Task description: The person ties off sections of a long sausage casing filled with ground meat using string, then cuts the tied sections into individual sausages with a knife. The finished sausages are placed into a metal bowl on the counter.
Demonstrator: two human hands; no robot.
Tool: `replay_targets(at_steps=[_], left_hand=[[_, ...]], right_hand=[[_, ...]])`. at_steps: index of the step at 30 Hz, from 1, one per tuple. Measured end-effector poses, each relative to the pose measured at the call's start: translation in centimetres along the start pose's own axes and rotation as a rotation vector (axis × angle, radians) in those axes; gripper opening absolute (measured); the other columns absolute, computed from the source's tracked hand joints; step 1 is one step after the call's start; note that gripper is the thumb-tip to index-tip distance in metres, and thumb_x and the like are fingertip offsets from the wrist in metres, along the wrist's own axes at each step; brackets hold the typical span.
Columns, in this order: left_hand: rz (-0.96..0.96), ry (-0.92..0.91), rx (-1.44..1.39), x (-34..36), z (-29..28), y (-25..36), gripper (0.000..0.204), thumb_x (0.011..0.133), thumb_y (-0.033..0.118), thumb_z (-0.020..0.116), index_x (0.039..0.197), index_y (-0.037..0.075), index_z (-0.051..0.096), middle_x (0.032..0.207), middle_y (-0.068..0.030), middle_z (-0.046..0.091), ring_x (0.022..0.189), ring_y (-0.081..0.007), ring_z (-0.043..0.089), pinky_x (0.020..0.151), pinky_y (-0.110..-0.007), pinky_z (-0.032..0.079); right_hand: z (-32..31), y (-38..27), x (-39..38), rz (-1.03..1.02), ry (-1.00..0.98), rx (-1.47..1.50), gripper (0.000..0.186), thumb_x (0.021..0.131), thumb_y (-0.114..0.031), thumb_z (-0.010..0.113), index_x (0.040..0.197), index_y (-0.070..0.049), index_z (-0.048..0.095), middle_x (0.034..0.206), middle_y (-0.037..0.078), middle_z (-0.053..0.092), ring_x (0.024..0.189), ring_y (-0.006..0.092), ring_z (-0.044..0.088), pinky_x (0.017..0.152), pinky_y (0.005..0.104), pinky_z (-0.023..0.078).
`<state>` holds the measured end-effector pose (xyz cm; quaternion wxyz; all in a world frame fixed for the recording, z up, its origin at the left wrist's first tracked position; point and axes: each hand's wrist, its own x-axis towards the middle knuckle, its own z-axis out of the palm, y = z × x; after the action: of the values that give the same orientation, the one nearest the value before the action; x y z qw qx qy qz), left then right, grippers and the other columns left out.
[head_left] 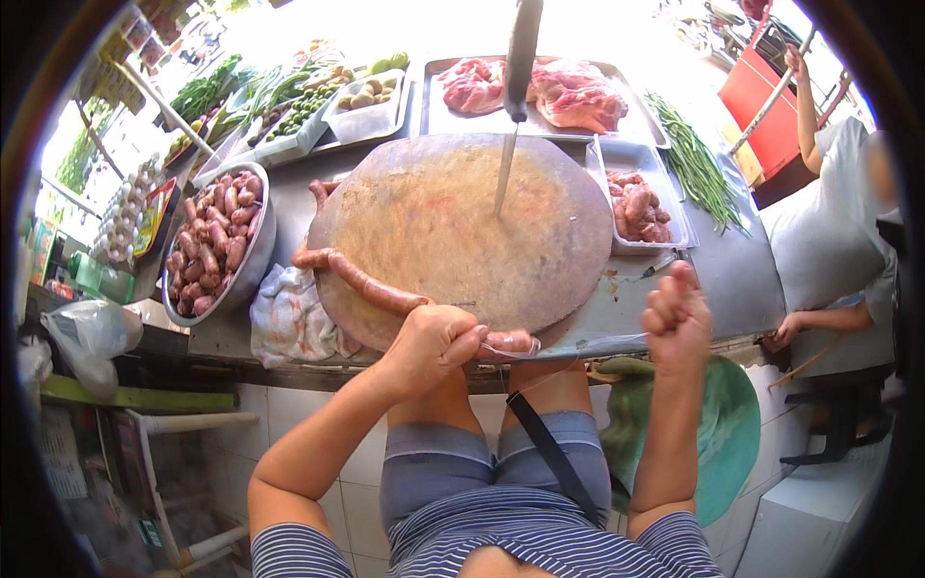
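Observation:
A long raw sausage [356, 279] curves along the near left edge of a round wooden chopping board [462, 226]. My left hand [434, 347] grips the sausage at the board's near rim, with a short filled end showing just right of my fingers. My right hand [677, 318] is a closed fist raised to the right, pulling a thin string and clear casing [588, 345] taut from the sausage end. A knife [515, 87] stands upright, its tip stuck in the board.
A metal bowl [252, 260] of sausage links sits at left beside a crumpled cloth [289, 313]. Trays hold raw meat [568, 91], more links [638, 207] and long green beans [699, 169]. Vegetables and eggs lie at the far left. Another person [833, 222] stands at right.

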<state>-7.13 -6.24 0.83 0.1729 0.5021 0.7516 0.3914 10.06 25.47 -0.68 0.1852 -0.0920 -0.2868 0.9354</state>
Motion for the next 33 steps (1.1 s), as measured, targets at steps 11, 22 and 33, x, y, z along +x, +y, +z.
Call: replay_targets(at_steps=[11, 22, 33], left_hand=[[-0.089, -0.187, -0.467, 4.7, -5.0, 3.6, 0.023, 0.094, 0.018, 0.064, 0.083, -0.001, 0.064, 0.068, 0.0014, 0.056, 0.066, -0.0081, 0.052, 0.06, -0.026, 0.041], [-0.02, -0.221, -0.048, 9.5, -2.8, 4.1, 0.018, 0.09, 0.014, 0.064, 0.092, -0.004, 0.068, 0.075, -0.0119, 0.066, 0.071, -0.0162, 0.061, 0.068, -0.033, 0.049], [-0.19, 0.024, -0.131, 11.9, -3.3, -1.1, 0.025, 0.088, 0.018, 0.058, 0.093, -0.003, 0.07, 0.076, -0.0174, 0.066, 0.07, -0.0231, 0.063, 0.069, -0.037, 0.049]], right_hand=[[-4.1, -4.6, 0.0, -0.486, 0.465, -0.632, 0.022, 0.103, -0.018, 0.053, 0.105, 0.001, 0.065, 0.096, 0.01, 0.066, 0.081, 0.0145, 0.059, 0.077, 0.0299, 0.053], [8.9, 4.4, 4.6, -0.159, -0.525, -1.381, 0.037, 0.085, -0.004, 0.072, 0.12, 0.001, 0.063, 0.108, 0.009, 0.067, 0.096, 0.0143, 0.064, 0.083, 0.0281, 0.052], [8.0, 7.3, 8.4, -0.491, -0.279, -1.514, 0.025, 0.084, -0.001, 0.069, 0.11, -0.001, 0.067, 0.097, 0.008, 0.072, 0.092, 0.0184, 0.071, 0.072, 0.0291, 0.054]])
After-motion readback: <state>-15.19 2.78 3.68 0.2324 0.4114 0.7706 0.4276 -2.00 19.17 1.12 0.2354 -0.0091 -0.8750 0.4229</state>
